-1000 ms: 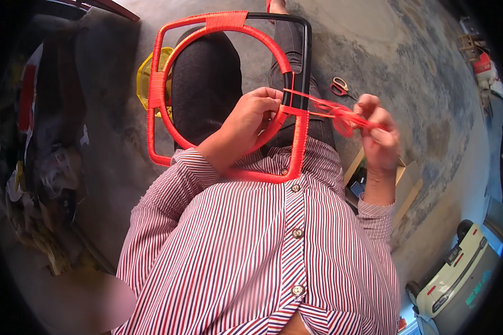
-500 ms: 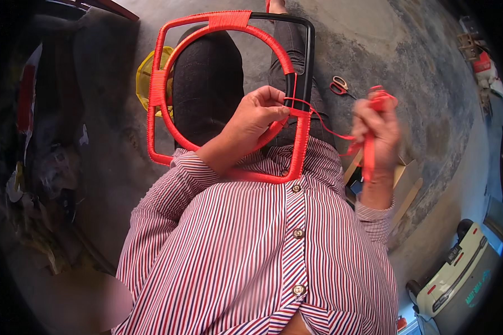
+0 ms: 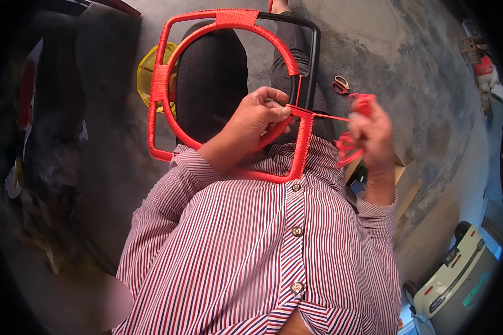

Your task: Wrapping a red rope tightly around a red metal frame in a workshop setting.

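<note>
A squarish black frame with a round ring inside it rests across my lap. Red cord wrapping covers most of both, while the far right corner and a short stretch of the ring show bare black. My left hand reaches through the ring and pinches the wrapped band joining ring and frame on the right side. Out to the right, my right hand, blurred, is closed round a bundle of red cord. From it a strand runs taut to the frame's right edge.
Red-and-black-handled scissors lie on the concrete floor to the right. An open cardboard box stands by my right forearm. Left of my leg is a yellow mesh thing. A pale wheeled case stands at lower right.
The strand, slack and curving before, is now pulled straight. My right hand has shifted slightly, and the cord's loose part hangs bunched beside it. The frame has moved a little right at its far end.
</note>
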`<state>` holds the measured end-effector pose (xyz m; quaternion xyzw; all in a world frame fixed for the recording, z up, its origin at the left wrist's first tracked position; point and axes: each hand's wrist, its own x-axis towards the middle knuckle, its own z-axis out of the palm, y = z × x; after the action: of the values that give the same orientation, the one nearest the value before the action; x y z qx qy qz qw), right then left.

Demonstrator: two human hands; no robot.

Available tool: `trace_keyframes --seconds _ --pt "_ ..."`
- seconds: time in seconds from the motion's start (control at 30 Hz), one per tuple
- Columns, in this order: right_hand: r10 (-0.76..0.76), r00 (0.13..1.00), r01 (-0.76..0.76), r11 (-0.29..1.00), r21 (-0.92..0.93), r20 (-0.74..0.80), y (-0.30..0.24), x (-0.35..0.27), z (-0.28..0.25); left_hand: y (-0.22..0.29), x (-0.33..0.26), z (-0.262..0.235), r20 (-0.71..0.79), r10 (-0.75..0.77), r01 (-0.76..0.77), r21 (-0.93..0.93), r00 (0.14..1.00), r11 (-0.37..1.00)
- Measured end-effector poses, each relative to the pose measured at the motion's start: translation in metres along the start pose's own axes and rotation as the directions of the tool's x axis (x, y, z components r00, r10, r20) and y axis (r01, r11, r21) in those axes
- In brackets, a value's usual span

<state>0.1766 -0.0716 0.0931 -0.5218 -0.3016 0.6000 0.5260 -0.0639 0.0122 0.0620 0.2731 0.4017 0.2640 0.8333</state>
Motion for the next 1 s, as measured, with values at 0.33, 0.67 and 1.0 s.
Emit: trace_keyframes --seconds 0.33,0.67,1.0 --pt "-0.424 0.387 0.862 0.482 0.158 -0.819 -0.033 -0.12 -0.331 0.002 0.014 -0.005 -0.017 -0.075 0.073 -0.108 0.997 0.991" --pt "0.294 0.918 -0.138 0.867 -0.478 0.267 0.023 -0.018 0.024 -0.001 0.008 0.008 -0.062 -0.08 0.077 -0.053 0.995 0.996" --pt "-0.035 0.993 0.086 0.877 -0.473 0.115 0.02 0.038 0.034 0.002 0.007 -0.007 -0.064 -0.031 0.033 0.032 0.997 0.999"
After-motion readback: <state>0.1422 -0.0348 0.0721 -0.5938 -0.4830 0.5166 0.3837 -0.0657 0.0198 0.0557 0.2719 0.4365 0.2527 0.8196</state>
